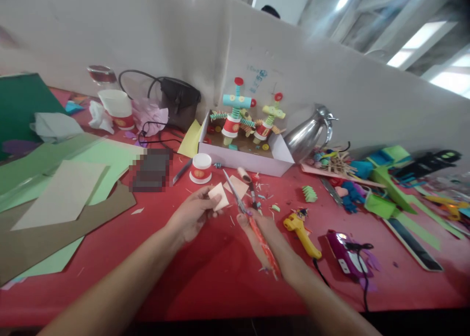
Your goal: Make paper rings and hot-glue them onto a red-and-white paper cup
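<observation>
Paper piece [221, 199] sits at centre frame, pinched by the left hand's [193, 211] fingers. The right hand's [270, 226] fingers wrap the scissors [240, 204], blades just beside the paper. Step in hand: apparently trimming. Next move likely requires aligning blades with the edge. Paper cup [200, 169] and box [244, 159] limit clearance toward upper centre; yellow glue gun [304, 235] lies lower right.

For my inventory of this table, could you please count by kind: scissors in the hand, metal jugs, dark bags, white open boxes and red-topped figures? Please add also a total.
Scissors, in the right hand: 1
Metal jug: 1
Dark bag: 1
White open box: 1
Red-topped figures: 2
Total: 6
</observation>
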A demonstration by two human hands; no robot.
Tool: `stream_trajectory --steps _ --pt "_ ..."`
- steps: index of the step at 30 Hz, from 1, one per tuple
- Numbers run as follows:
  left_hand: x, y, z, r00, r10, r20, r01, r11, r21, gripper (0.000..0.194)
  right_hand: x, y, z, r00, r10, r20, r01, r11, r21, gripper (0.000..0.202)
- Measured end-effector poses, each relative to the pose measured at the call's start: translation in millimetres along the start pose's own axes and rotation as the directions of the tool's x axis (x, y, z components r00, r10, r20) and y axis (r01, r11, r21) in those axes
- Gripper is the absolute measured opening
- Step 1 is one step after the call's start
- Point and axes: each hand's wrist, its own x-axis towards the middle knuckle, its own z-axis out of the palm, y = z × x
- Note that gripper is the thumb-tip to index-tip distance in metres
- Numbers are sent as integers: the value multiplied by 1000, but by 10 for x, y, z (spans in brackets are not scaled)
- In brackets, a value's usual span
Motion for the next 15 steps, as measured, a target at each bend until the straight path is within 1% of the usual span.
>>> stream_trajectory --steps 2,5,8,9,11,12,13,14,15 --pt "-5 36 -12 1000 31 -4 -31 998 -58 31 7 79 -19 1000 7 10 -5 994 -107 34" --pt "-37 69 9 997 67 28 -63 989 -131 53 -22 223 7 999 33 -28 -39 963 -267 29" --pt "-66 64 37 991 106 78 -97 989 -113 68 -107 300 32 999 -37 -35 20 914 -405 40" --pt "-71 56 38 989 110 101 -100 990 -100 68 -140 298 18 997 -67 -27 48 891 -452 42" --pt "-79 37 23 981 93 171 -81 994 -77 59 -186 256 -54 992 -115 -51 74 861 -502 39" --pt "-85 30 8 972 73 223 -61 996 -62 52 -188 221 -106 986 -144 -83 87 872 -481 38" --pt "-93 26 -9 957 48 285 -38 998 -41 46 -172 182 -161 976 -187 -113 125 901 -416 40" --pt "-102 23 -26 937 21 349 -16 1000 -16 42 -136 141 -211 961 -245 -132 197 934 -297 48" --pt "-114 22 -41 911 -8 412 3 1000 13 41 -84 101 -250 939 -319 -125 302 943 -137 63"
